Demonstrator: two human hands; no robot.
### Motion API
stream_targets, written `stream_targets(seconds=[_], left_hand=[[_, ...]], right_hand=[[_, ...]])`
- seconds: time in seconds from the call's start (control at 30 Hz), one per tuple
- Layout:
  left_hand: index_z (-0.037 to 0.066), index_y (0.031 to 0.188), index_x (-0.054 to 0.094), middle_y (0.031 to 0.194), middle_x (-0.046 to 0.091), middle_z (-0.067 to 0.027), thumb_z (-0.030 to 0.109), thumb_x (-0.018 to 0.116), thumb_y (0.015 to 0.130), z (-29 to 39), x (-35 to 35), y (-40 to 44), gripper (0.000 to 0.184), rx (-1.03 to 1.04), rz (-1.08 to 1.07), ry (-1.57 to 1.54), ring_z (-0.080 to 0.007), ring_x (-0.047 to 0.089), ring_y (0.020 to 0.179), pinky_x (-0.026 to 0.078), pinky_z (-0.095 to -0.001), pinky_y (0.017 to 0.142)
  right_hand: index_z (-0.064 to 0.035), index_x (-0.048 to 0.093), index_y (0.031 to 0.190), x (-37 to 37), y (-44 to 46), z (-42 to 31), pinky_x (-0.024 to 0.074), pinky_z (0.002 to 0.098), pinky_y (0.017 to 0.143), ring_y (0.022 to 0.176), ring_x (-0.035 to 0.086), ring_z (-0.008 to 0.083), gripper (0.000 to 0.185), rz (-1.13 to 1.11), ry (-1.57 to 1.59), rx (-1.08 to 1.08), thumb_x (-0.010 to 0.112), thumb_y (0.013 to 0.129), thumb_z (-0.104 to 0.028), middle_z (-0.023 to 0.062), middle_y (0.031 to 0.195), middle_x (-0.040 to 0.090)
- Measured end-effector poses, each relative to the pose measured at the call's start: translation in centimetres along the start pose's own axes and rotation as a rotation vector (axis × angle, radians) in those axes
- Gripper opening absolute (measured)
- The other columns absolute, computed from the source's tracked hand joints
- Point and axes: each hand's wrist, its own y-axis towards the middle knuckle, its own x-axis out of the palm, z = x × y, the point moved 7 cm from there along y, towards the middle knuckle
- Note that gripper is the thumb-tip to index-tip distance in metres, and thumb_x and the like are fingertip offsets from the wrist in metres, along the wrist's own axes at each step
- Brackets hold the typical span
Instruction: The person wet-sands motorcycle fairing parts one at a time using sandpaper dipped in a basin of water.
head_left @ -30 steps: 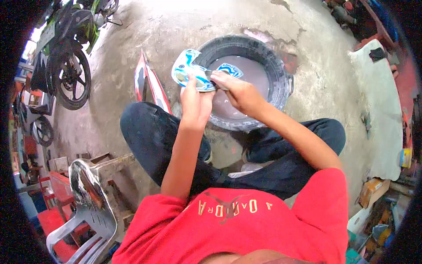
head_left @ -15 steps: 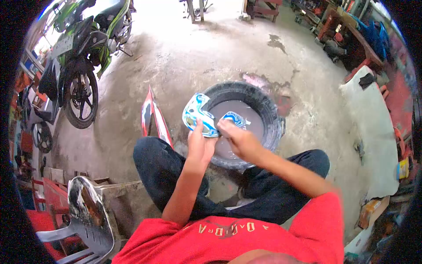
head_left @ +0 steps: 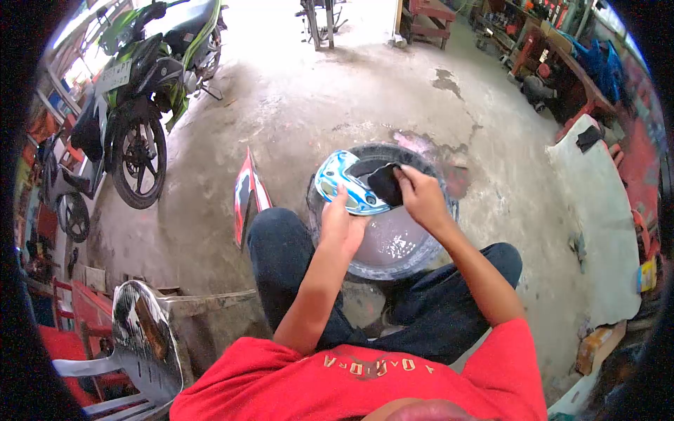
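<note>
My left hand (head_left: 342, 223) grips a curved white and blue patterned plastic panel (head_left: 335, 170) from below, with the thumb on its face. The panel is tilted over the left side of a round black basin (head_left: 449, 221), which holds cloudy grey water (head_left: 393, 242). A black sheet that looks like sandpaper (head_left: 384, 184) is pinched between the fingers of my right hand (head_left: 424, 199). It covers the right end of the panel from view; whether the two touch, I cannot tell.
A red and white pointed panel (head_left: 244, 193) lies on the floor left of the basin. A green and black motorcycle (head_left: 140, 91) stands at the upper left. Near my left side is a worn chair (head_left: 144, 337); a large white sheet (head_left: 597, 224) lies at the right.
My right hand has shifted up and right, and the black sheet now shows in it. The panel's blue right end, visible before, is now hidden. The whole view has shifted slightly.
</note>
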Motion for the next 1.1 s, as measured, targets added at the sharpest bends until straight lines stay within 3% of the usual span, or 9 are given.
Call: stream_targets(seconds=[0.2,0.4,0.43,0.6,0.77,0.87,1.0,1.03,1.1], left_hand=[[0.006,0.148,0.036,0.149,0.045,-0.0183,0.026,0.04,0.109,0.1,-0.1,0.2,0.044,0.002,0.048,-0.002,-0.0389,0.047,0.135,0.039,-0.0639,0.11],[0.006,0.145,0.04,0.146,0.049,-0.0181,0.028,0.041,0.109,0.8,0.8,-1.1,0.043,-0.009,-0.025,-0.019,-0.0363,0.049,0.134,0.04,-0.0613,0.111],[0.006,0.144,0.041,0.144,0.051,-0.0174,0.028,0.041,0.109,0.9,0.5,-1.0,0.042,0.004,-0.002,0.006,-0.0349,0.05,0.134,0.04,-0.0598,0.111],[0.006,0.142,0.044,0.144,0.052,-0.0161,0.027,0.041,0.108,0.5,1.7,0.2,0.041,0.001,0.048,-0.013,-0.034,0.048,0.135,0.034,-0.0581,0.116],[0.001,0.144,0.038,0.143,0.05,-0.022,0.024,0.037,0.11,1.4,4.0,-0.2,0.042,0.03,-0.083,0.063,-0.0345,0.048,0.135,0.035,-0.06,0.115],[0.0,0.145,0.037,0.142,0.05,-0.0228,0.025,0.036,0.11,1.5,4.2,-0.6,0.043,0.046,-0.072,0.079,-0.0339,0.049,0.135,0.036,-0.059,0.115],[0.001,0.145,0.039,0.144,0.051,-0.0188,0.023,0.04,0.109,0.9,2.0,-0.4,0.042,0.043,-0.073,0.05,-0.0352,0.048,0.136,0.038,-0.0599,0.114],[0.006,0.144,0.039,0.142,0.051,-0.017,0.029,0.039,0.11,0.8,1.0,0.2,0.042,0.019,-0.071,0.02,-0.0344,0.052,0.131,0.043,-0.0581,0.11],[0.006,0.142,0.04,0.141,0.052,-0.0162,0.029,0.04,0.109,0.9,0.5,0.2,0.041,0.036,-0.078,0.033,-0.0341,0.053,0.13,0.043,-0.0584,0.109]], right_hand=[[0.0001,0.065,0.12,-3.6,1.4,-2.9,0.0542,0.0445,0.082,0.098,0.068,0.0427,0.028,0.096,0.056,0.116,0.054,0.096,-0.008,0.0272,0.105,0.068],[-0.0019,0.063,0.125,2.6,-1.2,-3.3,0.0515,0.0453,0.097,0.114,0.064,0.0397,0.033,-0.259,-0.035,-0.207,0.054,0.094,-0.006,0.0248,0.122,0.065],[-0.0028,0.063,0.126,3.1,-1.7,-3.0,0.0491,0.0459,0.102,0.122,0.06,0.0381,0.033,-0.245,-0.039,-0.244,0.055,0.094,-0.008,0.0238,0.131,0.061],[0.0004,0.057,0.132,3.1,-1.8,-2.2,0.0433,0.0443,0.11,0.128,0.056,0.0373,0.041,-0.16,-0.098,-0.324,0.056,0.092,-0.006,0.0224,0.136,0.059],[-0.0011,0.06,0.13,1.8,-1.7,-3.1,0.0461,0.0413,0.108,0.129,0.056,0.035,0.038,-0.104,-0.051,-0.437,0.054,0.093,0.0,0.0215,0.132,0.062],[-0.0017,0.056,0.135,1.0,-0.4,0.3,0.0446,0.041,0.11,0.13,0.055,0.0357,0.046,-0.097,-0.173,-0.291,0.052,0.09,0.004,0.0214,0.136,0.059],[-0.0011,0.056,0.135,2.8,-3.0,-3.1,0.0431,0.0408,0.111,0.132,0.053,0.036,0.044,-0.129,-0.18,-0.463,0.05,0.092,0.001,0.0225,0.137,0.058],[-0.0008,0.055,0.135,3.1,-3.3,-3.9,0.0437,0.0416,0.111,0.131,0.054,0.0354,0.051,-0.163,-0.183,-0.506,0.055,0.084,0.001,0.0234,0.139,0.056],[-0.0014,0.056,0.134,3.2,-2.0,-1.4,0.044,0.0424,0.111,0.131,0.054,0.0354,0.052,-0.16,-0.168,-0.391,0.058,0.082,0.001,0.0223,0.14,0.056]])
